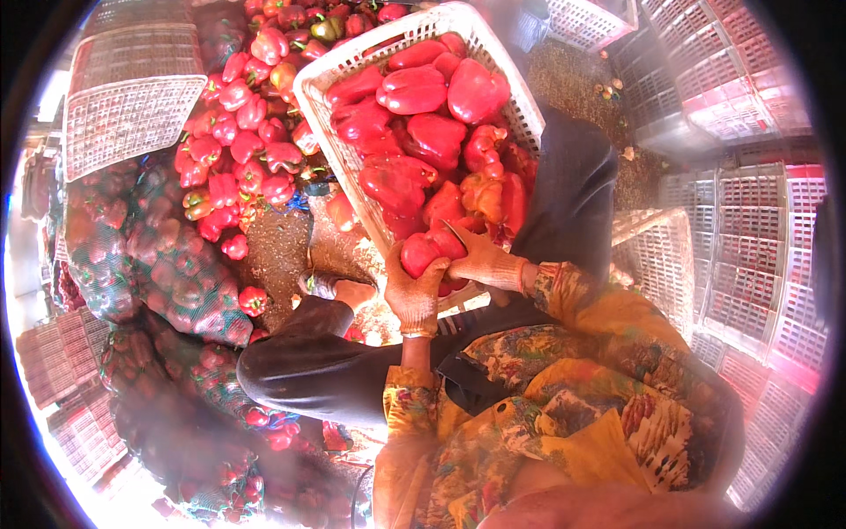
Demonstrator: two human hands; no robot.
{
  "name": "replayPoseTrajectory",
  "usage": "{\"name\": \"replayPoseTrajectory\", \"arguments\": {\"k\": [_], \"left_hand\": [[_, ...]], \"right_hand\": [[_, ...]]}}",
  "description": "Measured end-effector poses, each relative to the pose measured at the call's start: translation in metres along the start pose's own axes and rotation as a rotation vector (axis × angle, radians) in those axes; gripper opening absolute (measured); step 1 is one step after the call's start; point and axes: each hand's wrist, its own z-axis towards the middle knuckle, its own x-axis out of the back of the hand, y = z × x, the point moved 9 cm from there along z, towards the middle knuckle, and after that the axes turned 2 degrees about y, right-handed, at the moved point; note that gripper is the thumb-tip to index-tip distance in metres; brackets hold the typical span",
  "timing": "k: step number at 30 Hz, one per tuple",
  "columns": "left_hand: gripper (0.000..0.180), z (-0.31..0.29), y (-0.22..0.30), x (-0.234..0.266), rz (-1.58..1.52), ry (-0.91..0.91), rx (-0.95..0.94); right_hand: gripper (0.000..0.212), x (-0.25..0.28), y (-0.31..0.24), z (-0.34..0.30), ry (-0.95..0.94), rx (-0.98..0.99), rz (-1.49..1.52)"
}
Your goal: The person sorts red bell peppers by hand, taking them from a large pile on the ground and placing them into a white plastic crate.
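Observation:
Both of my hands wear orange-pink knit gloves. My left hand (411, 293) is closed round a red bell pepper (425, 250) from its near left side. From the right, my right hand (486, 262) grips the same pepper, its fingers partly hidden. A thin dark sliver shows by the right fingers; what it is I cannot tell. The pepper is held at the near end of a white plastic crate (310, 95), tilted between my legs. Large red bell peppers (434, 138) fill the crate, and a crumpled orange-red one (482, 196) lies at its right side.
Loose peppers (249, 145) are heaped on the ground at the far left. Green mesh sacks (172, 264) full of peppers line the left side. An empty-looking white crate (132, 119) stands behind them. Stacked crates (749, 220) wall the right, and another crate (656, 264) sits by my right leg.

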Motion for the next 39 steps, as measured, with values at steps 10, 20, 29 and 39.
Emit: {"name": "replayPoseTrajectory", "arguments": {"k": [10, 20, 29, 39], "left_hand": [[0.086, -0.004, -0.017, 0.053, -0.278, 0.038, 0.108], [0.042, 0.015, -0.056, 0.041, -0.795, -0.128, 0.099], [0.053, 0.018, -0.108, 0.044, -1.059, -0.172, 0.329], [0.057, 0.009, -0.028, -0.029, -1.326, -0.296, 0.501]], "right_hand": [[0.068, -0.052, -0.054, -0.012, -0.022, 0.156, -0.314], [0.055, -0.063, -0.038, 0.009, -0.152, 0.186, 0.294], [0.051, -0.042, -0.002, 0.033, -0.22, 0.096, 0.276], [0.071, -0.02, -0.115, -0.078, 0.168, 0.954, -0.553]]}}
